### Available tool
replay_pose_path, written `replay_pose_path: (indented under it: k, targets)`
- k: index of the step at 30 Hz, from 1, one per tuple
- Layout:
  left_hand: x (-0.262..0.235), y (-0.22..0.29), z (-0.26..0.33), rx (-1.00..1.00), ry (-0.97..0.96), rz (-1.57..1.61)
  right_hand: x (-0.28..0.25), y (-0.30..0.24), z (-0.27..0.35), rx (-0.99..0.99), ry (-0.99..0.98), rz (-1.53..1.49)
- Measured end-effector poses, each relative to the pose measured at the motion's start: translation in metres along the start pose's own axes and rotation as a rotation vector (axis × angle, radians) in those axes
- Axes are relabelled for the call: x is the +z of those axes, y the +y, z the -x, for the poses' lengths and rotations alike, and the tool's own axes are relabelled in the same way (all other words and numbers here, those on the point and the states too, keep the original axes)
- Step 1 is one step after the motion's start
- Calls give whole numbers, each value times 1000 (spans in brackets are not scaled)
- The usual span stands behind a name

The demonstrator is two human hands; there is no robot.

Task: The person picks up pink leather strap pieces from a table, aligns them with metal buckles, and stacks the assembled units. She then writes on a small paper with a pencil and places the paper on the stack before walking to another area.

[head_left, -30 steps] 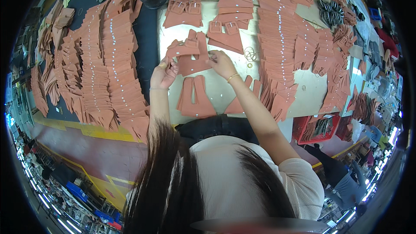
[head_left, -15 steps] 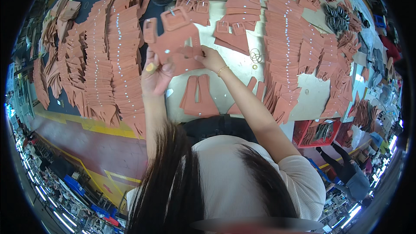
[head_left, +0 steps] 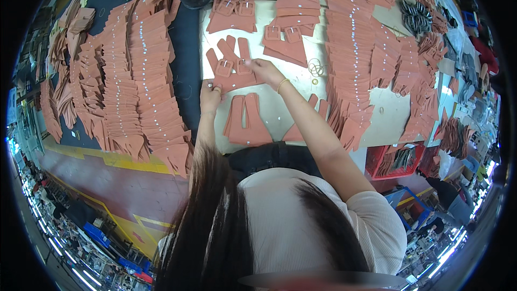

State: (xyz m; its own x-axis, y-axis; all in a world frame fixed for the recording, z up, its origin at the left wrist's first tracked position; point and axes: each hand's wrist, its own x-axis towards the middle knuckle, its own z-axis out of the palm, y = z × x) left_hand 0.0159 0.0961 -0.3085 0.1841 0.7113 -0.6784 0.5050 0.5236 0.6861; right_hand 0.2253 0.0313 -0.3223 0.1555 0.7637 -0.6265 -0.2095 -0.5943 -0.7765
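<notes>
Salmon-coloured flat pieces with two strap ends and square buckles lie in front of me. My left hand [head_left: 210, 97] is closed on the lower left corner of one buckled strap piece [head_left: 229, 81], which rests on the pale tabletop. At that piece's right buckle, my right hand [head_left: 265, 73] pinches with thumb and fingers; a bracelet circles the wrist. Just nearer to me is a small stack of pieces without buckles [head_left: 254, 127]. Beyond my hands lies another buckled group [head_left: 231, 22], and to its right more buckled pieces [head_left: 281, 51].
Long overlapping rows of salmon pieces flank me, on the left over dark cloth [head_left: 117, 94] and on the right [head_left: 350, 43]. Thin looped bands [head_left: 315, 68] lie right of my hands. A red crate [head_left: 372, 163] stands below the table's right edge. Another person [head_left: 455, 205] is at the right.
The raised buckled piece has come down onto the table, its straps now crossing at the buckles. My left hand has dropped to its lower left corner; my right hand has shifted slightly right.
</notes>
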Motion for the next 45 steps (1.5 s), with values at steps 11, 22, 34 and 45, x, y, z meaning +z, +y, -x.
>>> replay_pose_path:
  k: [11,22,34,45]
  targets:
    - [13,-5,71,-206,-32,553,25,-25,29,201,-93,-661]
    - [37,29,43,87,-255,1209,34,-17,68,55,-87,-267]
    - [-2,57,72,207,-403,1231,33,-30,114,23,-269,-311]
    - [-25,44,93,287,-133,552,4,27,149,238,-49,-135]
